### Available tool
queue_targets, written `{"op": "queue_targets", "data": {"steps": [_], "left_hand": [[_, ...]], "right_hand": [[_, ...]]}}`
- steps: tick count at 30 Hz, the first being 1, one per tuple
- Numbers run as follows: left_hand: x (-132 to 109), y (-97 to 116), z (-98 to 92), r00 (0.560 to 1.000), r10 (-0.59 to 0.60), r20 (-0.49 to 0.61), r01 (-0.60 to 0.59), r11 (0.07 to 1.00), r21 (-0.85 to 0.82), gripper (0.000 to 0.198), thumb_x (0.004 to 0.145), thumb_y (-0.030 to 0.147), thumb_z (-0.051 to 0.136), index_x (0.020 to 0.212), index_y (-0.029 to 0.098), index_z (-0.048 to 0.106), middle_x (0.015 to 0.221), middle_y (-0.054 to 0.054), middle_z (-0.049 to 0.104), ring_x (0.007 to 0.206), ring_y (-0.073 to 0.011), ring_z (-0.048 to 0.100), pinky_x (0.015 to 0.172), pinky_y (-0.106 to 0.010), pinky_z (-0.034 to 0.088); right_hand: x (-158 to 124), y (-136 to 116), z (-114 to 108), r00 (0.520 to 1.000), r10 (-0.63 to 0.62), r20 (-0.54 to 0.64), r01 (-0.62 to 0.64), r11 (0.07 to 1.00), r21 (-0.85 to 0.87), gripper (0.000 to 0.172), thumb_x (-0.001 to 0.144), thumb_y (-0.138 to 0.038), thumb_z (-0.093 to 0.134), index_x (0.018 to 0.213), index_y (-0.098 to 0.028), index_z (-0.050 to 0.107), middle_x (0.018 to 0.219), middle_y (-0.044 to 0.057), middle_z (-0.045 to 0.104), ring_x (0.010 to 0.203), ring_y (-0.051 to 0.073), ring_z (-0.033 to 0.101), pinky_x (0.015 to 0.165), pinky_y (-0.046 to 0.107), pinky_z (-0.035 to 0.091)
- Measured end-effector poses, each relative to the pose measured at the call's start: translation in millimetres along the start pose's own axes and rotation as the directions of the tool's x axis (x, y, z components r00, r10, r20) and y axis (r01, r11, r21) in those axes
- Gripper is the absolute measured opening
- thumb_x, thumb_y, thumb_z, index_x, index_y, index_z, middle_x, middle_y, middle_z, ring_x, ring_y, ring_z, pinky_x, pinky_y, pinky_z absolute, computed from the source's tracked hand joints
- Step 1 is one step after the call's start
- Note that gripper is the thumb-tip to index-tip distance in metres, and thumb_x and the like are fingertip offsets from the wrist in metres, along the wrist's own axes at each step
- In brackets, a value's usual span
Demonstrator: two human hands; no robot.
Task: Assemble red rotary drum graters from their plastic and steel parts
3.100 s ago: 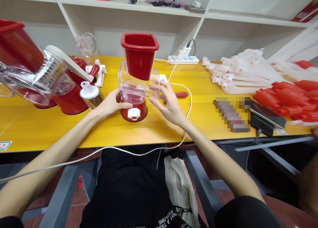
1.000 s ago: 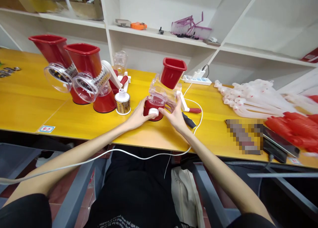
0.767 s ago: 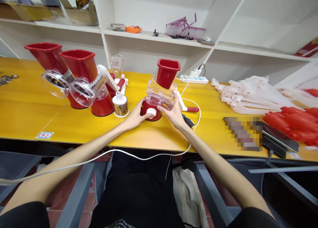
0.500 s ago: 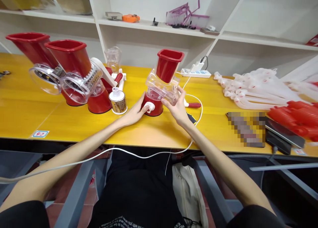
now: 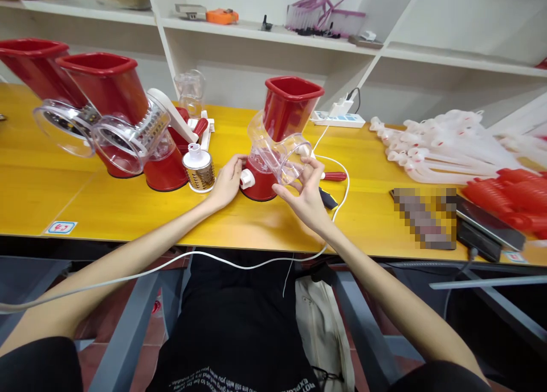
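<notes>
A rotary grater point(image 5: 258, 178) stands upright on the table in front of me, with a red hopper on top, a clear barrel and a red base. My left hand point(image 5: 229, 182) is closed against the left side of the base, next to its white knob point(image 5: 247, 179); some fingertips are hidden behind it. On the other side, the fingers of my right hand point(image 5: 308, 194) curl round the open end of the clear barrel point(image 5: 290, 158). Just left of my left hand stands a metal grating drum point(image 5: 200, 168) with a white top.
Two more rotary graters point(image 5: 166, 167) stand at the left. A red handle point(image 5: 334, 176) and a white cable point(image 5: 347, 195) lie to the right, before a power strip point(image 5: 342, 120). Farther right are translucent white parts point(image 5: 444, 147), red parts point(image 5: 504, 198) and phones point(image 5: 487, 224).
The grater has turned, so its barrel opening now faces more toward me and the knob points further left. My left thumb has come off the knob.
</notes>
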State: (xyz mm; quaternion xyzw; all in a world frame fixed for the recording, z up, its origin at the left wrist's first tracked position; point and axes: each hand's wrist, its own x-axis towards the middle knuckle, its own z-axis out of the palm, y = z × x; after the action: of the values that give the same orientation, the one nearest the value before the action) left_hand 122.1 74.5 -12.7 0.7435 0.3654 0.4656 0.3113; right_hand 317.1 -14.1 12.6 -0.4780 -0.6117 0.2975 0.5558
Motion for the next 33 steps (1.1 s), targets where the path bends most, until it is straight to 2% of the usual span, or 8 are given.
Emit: {"op": "queue_targets", "data": {"steps": [3, 7, 9, 14, 18, 25, 29, 33], "left_hand": [[-11, 10, 1.6, 1.000, -0.009, 0.000, 0.009, 1.000, 0.020, 0.052, 0.105, 0.054, 0.033, 0.131, 0.015, 0.055, 0.130, -0.016, 0.066, 0.123, -0.0270, 0.062, 0.111, -0.044, 0.045], [-22, 16, 1.8, 0.996, 0.029, 0.079, -0.033, 0.998, 0.048, 0.075, 0.094, 0.059, 0.059, 0.149, 0.013, 0.038, 0.150, -0.021, 0.049, 0.142, -0.0317, 0.047, 0.122, -0.048, 0.034], [-21, 14, 0.3, 0.993, 0.042, 0.112, -0.048, 0.998, 0.051, 0.079, 0.092, 0.057, 0.063, 0.151, 0.013, 0.036, 0.154, -0.022, 0.044, 0.146, -0.0325, 0.042, 0.125, -0.049, 0.028], [-14, 3, -3.7, 0.984, 0.055, 0.170, -0.056, 0.998, 0.002, 0.073, 0.096, 0.061, 0.051, 0.152, 0.016, 0.037, 0.156, -0.019, 0.043, 0.150, -0.0297, 0.038, 0.128, -0.047, 0.025], [-13, -3, -3.4, 0.991, 0.020, 0.135, -0.016, 0.999, -0.029, 0.068, 0.101, 0.065, 0.038, 0.149, 0.017, 0.036, 0.158, -0.018, 0.041, 0.150, -0.0278, 0.038, 0.128, -0.047, 0.026], [-9, -7, -3.0, 0.998, -0.011, 0.061, 0.015, 0.997, -0.070, 0.061, 0.101, 0.069, 0.031, 0.133, 0.020, 0.047, 0.136, -0.014, 0.060, 0.135, -0.0277, 0.054, 0.120, -0.048, 0.038], [-10, -5, -1.5, 0.999, -0.012, 0.032, 0.014, 0.999, -0.052, 0.062, 0.101, 0.069, 0.029, 0.133, 0.019, 0.048, 0.135, -0.014, 0.061, 0.130, -0.0259, 0.057, 0.116, -0.044, 0.042], [-17, 4, -3.1, 1.000, -0.031, 0.000, 0.031, 0.999, 0.022, 0.058, 0.103, 0.063, 0.032, 0.131, 0.016, 0.052, 0.132, -0.016, 0.063, 0.127, -0.0264, 0.058, 0.116, -0.044, 0.042]], "right_hand": [[0, 2, -4, 1.000, -0.017, 0.015, 0.017, 1.000, 0.000, 0.082, 0.074, -0.060, 0.077, 0.124, -0.023, 0.024, 0.142, 0.014, 0.045, 0.137, 0.021, 0.050, 0.120, 0.049, 0.048], [2, 3, -4, 0.999, -0.039, 0.020, 0.039, 0.999, 0.020, 0.079, 0.077, -0.060, 0.074, 0.127, -0.024, 0.024, 0.150, 0.015, 0.040, 0.142, 0.021, 0.047, 0.118, 0.049, 0.050], [0, 2, -1, 0.999, -0.042, 0.015, 0.041, 0.999, 0.018, 0.077, 0.079, -0.059, 0.073, 0.127, -0.024, 0.024, 0.151, 0.016, 0.039, 0.143, 0.022, 0.047, 0.116, 0.049, 0.052], [-7, 1, 7, 0.996, -0.080, -0.032, 0.080, 0.997, 0.007, 0.064, 0.084, -0.051, 0.070, 0.119, -0.022, 0.026, 0.146, 0.016, 0.046, 0.139, 0.020, 0.052, 0.115, 0.047, 0.053], [-12, 0, 13, 0.991, -0.122, -0.050, 0.119, 0.991, -0.057, 0.053, 0.089, -0.049, 0.065, 0.118, -0.020, 0.030, 0.145, 0.017, 0.046, 0.134, 0.020, 0.056, 0.109, 0.044, 0.057], [-15, -6, 16, 0.980, -0.197, 0.012, 0.196, 0.961, -0.193, 0.033, 0.095, -0.045, 0.056, 0.110, -0.018, 0.042, 0.133, 0.013, 0.053, 0.131, 0.017, 0.054, 0.105, 0.039, 0.059], [-10, -6, 12, 0.979, -0.204, 0.021, 0.203, 0.951, -0.234, 0.033, 0.098, -0.047, 0.051, 0.112, -0.018, 0.048, 0.125, 0.011, 0.056, 0.122, 0.016, 0.057, 0.101, 0.037, 0.060], [-6, -4, 4, 0.987, -0.144, 0.074, 0.154, 0.975, -0.162, 0.038, 0.099, -0.052, 0.049, 0.116, -0.018, 0.049, 0.135, 0.012, 0.055, 0.126, 0.016, 0.057, 0.100, 0.034, 0.061]]}}
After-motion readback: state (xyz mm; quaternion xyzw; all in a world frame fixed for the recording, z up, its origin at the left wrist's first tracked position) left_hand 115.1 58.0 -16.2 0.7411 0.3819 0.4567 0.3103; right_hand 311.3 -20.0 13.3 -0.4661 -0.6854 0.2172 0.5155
